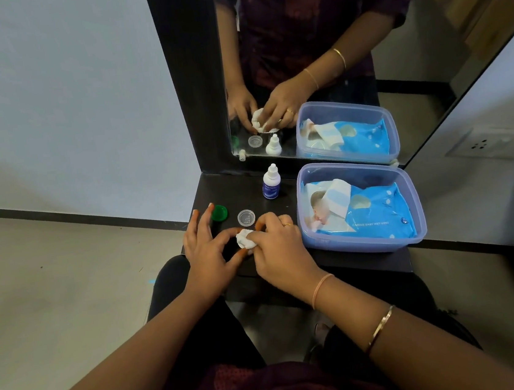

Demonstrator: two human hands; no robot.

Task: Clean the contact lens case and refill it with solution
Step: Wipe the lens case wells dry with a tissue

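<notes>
- The contact lens case itself is mostly hidden: it sits under the white wad of tissue (245,239) at the front of the dark shelf (336,258), between your two hands, so you cannot tell its body from here.
- Your right hand (279,250) is closed around the tissue, fingertips pinching it down onto that spot; a ring shows on one finger and two bangles sit on the wrist and forearm.
- Your left hand (206,253) is spread fairly wide, thumb and forefinger curved in toward the tissue from the left (they seem to steady whatever lies beneath, though the contact is hidden), while the other fingers reach up toward the caps.
- The green cap (219,213) lies open-side up just behind your left fingertips, almost touching them.
- The clear cap (246,218) lies flat just to its right, right behind the tissue and apart from the green one.
- The solution bottle (271,182) stands upright farther back near the mirror, white nozzle cap on, blue label facing you.
- To the right, a translucent plastic tub (411,209) holds a blue pack of wet wipes (376,213), its flap lifted and a white sheet poking out.
- The mirror (426,63) behind repeats the hands, caps, bottle and tub.
</notes>
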